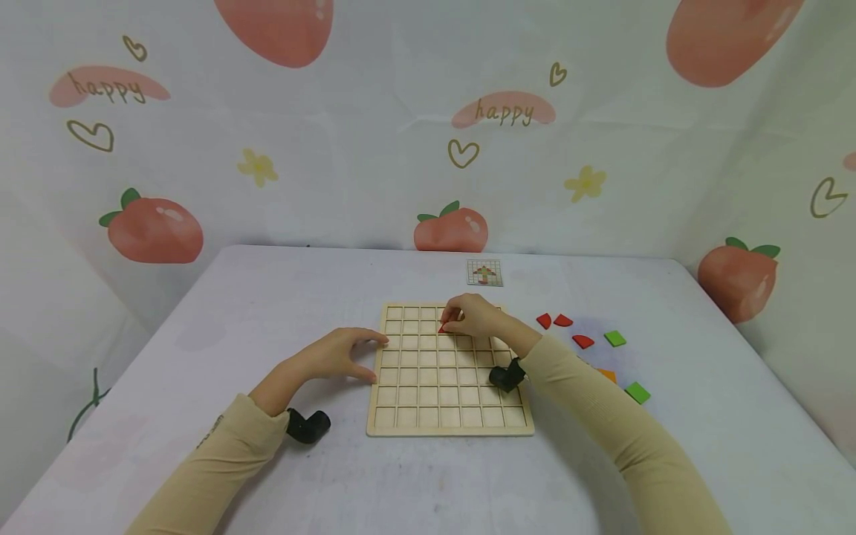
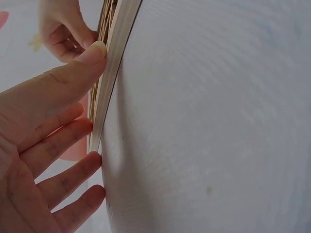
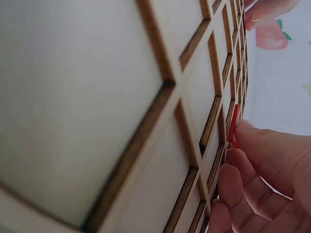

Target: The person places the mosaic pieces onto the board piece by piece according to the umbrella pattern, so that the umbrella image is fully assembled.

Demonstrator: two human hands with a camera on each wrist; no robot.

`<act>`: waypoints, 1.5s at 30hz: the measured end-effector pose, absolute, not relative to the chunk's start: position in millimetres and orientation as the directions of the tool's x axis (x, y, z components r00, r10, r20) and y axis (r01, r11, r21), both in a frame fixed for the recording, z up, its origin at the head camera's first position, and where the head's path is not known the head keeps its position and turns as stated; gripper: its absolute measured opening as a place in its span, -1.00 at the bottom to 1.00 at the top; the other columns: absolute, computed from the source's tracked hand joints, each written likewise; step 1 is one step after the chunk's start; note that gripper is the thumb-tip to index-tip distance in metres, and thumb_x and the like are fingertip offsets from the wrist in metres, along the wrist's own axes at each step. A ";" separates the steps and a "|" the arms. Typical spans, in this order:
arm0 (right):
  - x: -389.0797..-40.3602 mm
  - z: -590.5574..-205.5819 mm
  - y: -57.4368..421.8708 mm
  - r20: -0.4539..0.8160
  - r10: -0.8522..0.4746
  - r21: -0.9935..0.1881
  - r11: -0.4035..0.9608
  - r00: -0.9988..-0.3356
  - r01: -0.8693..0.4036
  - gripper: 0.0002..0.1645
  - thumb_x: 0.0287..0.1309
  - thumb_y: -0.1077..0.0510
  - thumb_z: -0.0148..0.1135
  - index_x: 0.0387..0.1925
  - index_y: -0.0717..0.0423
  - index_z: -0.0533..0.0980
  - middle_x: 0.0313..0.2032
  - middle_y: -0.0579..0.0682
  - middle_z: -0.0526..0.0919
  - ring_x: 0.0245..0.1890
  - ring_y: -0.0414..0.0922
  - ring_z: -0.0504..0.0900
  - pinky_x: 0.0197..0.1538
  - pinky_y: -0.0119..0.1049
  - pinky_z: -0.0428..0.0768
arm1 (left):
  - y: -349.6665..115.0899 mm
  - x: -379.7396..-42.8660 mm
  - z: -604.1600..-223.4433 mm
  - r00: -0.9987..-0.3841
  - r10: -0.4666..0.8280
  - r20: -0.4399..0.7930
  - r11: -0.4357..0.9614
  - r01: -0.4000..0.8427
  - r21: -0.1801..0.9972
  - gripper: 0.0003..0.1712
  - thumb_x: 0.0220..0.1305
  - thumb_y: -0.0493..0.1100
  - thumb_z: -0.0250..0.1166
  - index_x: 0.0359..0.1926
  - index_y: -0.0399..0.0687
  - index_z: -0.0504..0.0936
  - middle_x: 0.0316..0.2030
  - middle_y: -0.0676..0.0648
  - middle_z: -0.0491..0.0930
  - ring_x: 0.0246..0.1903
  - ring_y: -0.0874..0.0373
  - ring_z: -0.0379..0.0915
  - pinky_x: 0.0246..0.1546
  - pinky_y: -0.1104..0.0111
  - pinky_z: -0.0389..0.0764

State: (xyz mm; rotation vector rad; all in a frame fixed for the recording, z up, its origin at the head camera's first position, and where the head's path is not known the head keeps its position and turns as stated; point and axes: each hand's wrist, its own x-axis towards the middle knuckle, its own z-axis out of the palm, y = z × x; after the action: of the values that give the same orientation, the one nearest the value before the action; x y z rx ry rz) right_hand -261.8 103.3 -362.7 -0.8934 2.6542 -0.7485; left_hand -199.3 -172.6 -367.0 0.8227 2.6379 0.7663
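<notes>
A square wooden grid board (image 1: 428, 430) lies on the table, its cells bare wherever I can see them. Over its upper middle, my right hand (image 1: 472, 316) pinches a small red piece (image 1: 443, 328) between thumb and fingers. The right wrist view shows this red piece (image 3: 233, 123) at the grid, partly covered by the fingertips. My left hand (image 1: 337, 355) rests at the board's left edge, fingers spread. In the left wrist view the left thumb (image 2: 92, 54) touches the board's rim (image 2: 114, 63) while the other fingers stay fairly straight.
Right of the board lie red quarter-round pieces (image 1: 583, 342), green squares (image 1: 637, 392) and an orange piece (image 1: 608, 375) partly behind the right sleeve. A small pattern card (image 1: 484, 273) lies beyond the board. Black wrist devices (image 1: 309, 426) sit by both wrists.
</notes>
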 end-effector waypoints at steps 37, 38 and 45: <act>-258.4 -345.4 151.0 -0.006 -0.549 -0.609 0.665 -0.836 -0.433 -0.73 0.17 0.14 0.22 -0.15 0.24 0.56 -0.27 0.09 0.61 -0.31 -0.10 0.59 -0.16 -0.25 0.62 | -169.8 -199.5 -366.9 -0.802 0.587 -0.109 0.705 0.441 0.555 -0.29 -0.06 -0.08 0.47 0.15 -0.20 0.48 0.15 -0.17 0.51 0.24 -0.16 0.31 0.25 0.00 0.35; -257.6 -345.0 154.8 -0.005 -0.544 -0.607 0.669 -0.839 -0.429 -0.73 0.17 0.15 0.22 -0.15 0.24 0.56 -0.27 0.08 0.61 -0.32 -0.11 0.59 -0.17 -0.26 0.61 | -170.0 -199.2 -366.6 -0.801 0.589 -0.107 0.704 0.444 0.554 -0.29 -0.06 -0.08 0.47 0.15 -0.21 0.48 0.15 -0.18 0.51 0.24 -0.17 0.31 0.25 0.00 0.35; -249.2 -342.3 182.2 -0.015 -0.497 -0.623 0.683 -0.868 -0.381 -0.71 0.16 0.16 0.22 -0.14 0.28 0.54 -0.29 0.12 0.60 -0.41 -0.11 0.58 -0.33 -0.37 0.54 | -171.4 -198.8 -365.5 -0.794 0.599 -0.101 0.700 0.459 0.547 -0.29 -0.05 -0.09 0.47 0.15 -0.22 0.48 0.14 -0.18 0.51 0.23 -0.18 0.31 0.24 -0.01 0.36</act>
State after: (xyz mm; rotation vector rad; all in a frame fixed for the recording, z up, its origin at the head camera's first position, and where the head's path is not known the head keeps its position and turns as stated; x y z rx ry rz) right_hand -249.2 182.2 -342.3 -0.7144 2.7114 -0.9426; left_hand -198.8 -171.4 -365.5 0.8393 2.6391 0.7425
